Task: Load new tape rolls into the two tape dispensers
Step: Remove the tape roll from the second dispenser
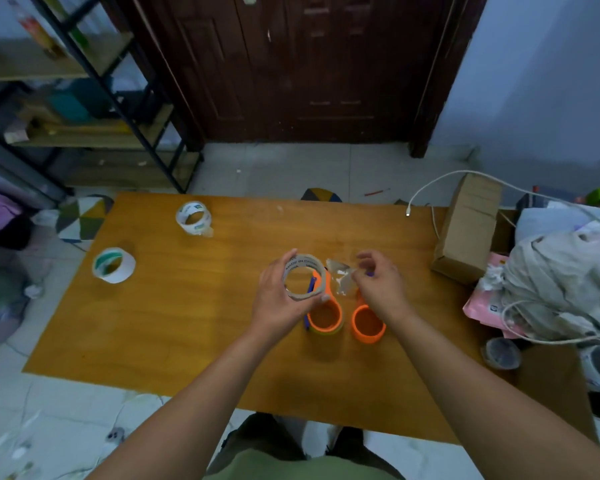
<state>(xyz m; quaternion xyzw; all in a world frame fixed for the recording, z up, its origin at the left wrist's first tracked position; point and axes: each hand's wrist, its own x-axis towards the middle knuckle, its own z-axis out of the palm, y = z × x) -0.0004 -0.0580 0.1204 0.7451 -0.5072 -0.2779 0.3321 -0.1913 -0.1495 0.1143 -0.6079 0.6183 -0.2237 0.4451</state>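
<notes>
My left hand (278, 292) grips a clear tape roll (303, 277) with a printed cardboard core, held above the table. My right hand (378, 282) pinches the loose end of that tape (340, 277), pulled out crumpled to the right of the roll. Below the hands two orange tape dispensers lie side by side: the left dispenser (325, 315), with a blue part showing through the held roll, and the right dispenser (368, 323). Two more tape rolls lie on the table at the left: a white and green roll (114, 265) and a clear roll (193, 218).
The low wooden table (187, 323) stands on a tiled floor. A cardboard box (465, 230), a white cable (426, 192) and a heap of cloth and bags (561, 289) crowd its right side. More tape rolls (501, 353) lie at the right edge. A shelf rack (84, 98) stands back left.
</notes>
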